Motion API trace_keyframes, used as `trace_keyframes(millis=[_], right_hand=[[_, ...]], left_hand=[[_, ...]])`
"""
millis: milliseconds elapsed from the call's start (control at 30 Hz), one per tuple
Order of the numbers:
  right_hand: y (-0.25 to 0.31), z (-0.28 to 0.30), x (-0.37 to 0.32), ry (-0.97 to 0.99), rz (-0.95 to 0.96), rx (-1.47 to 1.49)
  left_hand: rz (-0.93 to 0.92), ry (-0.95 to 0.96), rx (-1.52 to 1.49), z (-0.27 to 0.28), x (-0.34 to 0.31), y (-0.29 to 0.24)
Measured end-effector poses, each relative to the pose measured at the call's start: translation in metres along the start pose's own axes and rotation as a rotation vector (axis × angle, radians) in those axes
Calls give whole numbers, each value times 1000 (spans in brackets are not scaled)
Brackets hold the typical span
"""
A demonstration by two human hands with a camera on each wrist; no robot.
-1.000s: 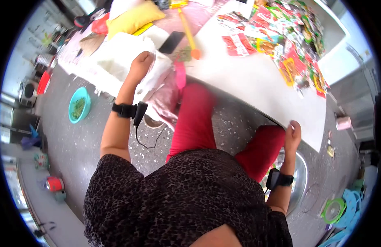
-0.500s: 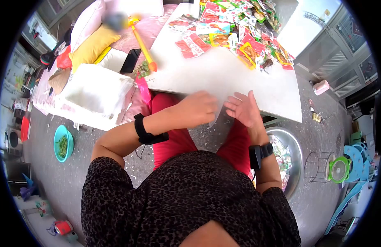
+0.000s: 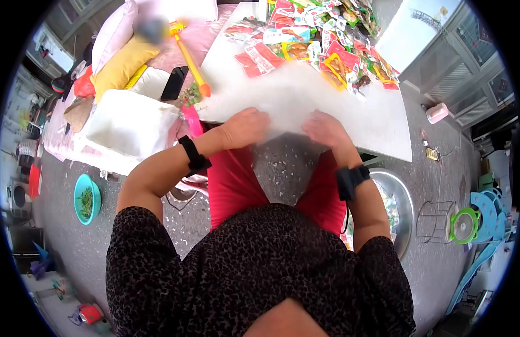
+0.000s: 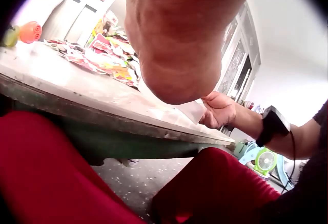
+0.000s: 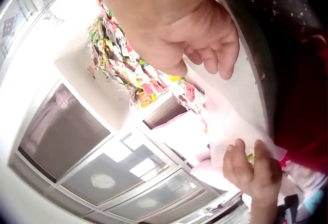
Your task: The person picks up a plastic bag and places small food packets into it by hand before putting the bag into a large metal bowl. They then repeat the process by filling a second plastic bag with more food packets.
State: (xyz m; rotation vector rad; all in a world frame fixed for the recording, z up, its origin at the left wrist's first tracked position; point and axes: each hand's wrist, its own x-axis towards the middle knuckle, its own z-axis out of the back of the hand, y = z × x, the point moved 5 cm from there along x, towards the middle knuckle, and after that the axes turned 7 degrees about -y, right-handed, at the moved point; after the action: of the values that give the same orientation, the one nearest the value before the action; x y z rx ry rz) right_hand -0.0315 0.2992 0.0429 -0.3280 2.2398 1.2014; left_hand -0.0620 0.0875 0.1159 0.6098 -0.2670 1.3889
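Note:
A thin, see-through plastic bag [image 5: 230, 124] stretches between both hands, low over the front edge of the white table [image 3: 378, 123]. At its left end, my left hand [image 3: 246, 128] pinches the film with curled fingers; in the right wrist view the fingers [image 5: 262, 165] show around it. My right hand [image 3: 327, 130] holds the other end, and in the left wrist view its fingertips meet the pale film [image 4: 192, 112]. A heap of small snack packets [image 3: 333, 39] covers the table's far side.
A white plastic-lined container [image 3: 122, 123] stands at the left, near a black phone [image 3: 174, 83] and a yellow-orange stick [image 3: 192, 67]. On the floor, a steel basin [image 3: 403, 208] holds packets at the right; a teal basin [image 3: 87, 199] with greens sits at the left.
My left hand has come from the white container to the table's front with the bag. The right hand, open half a second ago, has risen from beside the table and taken the bag's other end.

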Motion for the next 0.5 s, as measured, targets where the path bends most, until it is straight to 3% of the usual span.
trace_keyframes(millis=[133,200,267,400,433,500], right_hand=[[-6,11,35,-52,271,-249],[-1,-19,3,-100,279,-142],[-15,-9,44,-72,506,-435],[-16,-56,17,-174,667,-763],[-17,-64,12,-175,696,-760],[-19,-72,17,-216,819,-882]], left_hand=[[90,46,92,-20,-27,32],[337,122,178,-21,-30,50],[617,156,217,-26,-36,64],[1156,-39,-621,-67,-26,69],[1398,-138,-879,-84,-28,65],[1554,-210,-1083,-85,-12,55]])
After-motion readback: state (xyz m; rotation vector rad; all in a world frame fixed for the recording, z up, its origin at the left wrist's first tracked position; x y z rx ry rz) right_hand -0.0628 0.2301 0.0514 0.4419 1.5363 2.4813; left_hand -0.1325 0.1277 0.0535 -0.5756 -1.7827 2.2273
